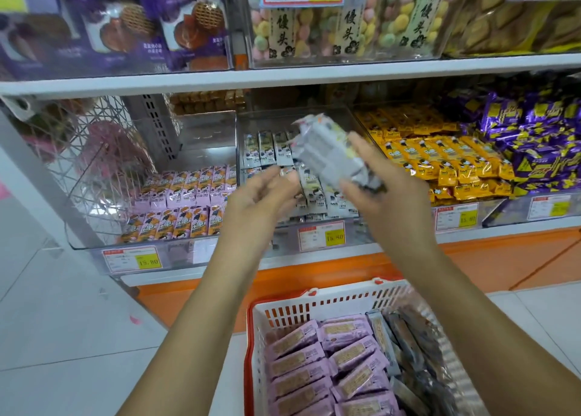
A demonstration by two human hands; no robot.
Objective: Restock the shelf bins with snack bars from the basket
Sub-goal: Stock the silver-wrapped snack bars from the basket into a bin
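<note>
The white slotted plastic basket with a red rim (pixel 314 302) sits at lower right, packed with pink-wrapped snack bars (pixel 314 362). At frame centre my right hand (pixel 386 192) grips a blurred bundle of grey-white wrapped bars (pixel 330 151) above the clear plastic middle bin (pixel 267 117). My left hand (pixel 264 195) curls beside it; I cannot tell whether it pinches anything.

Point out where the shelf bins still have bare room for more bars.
Bare floor shows in the left bin behind the pink bars. White bars nearly fill the middle bin, partly hidden by the stack in the right hand. The yellow bars and purple packets are crowded.
</note>
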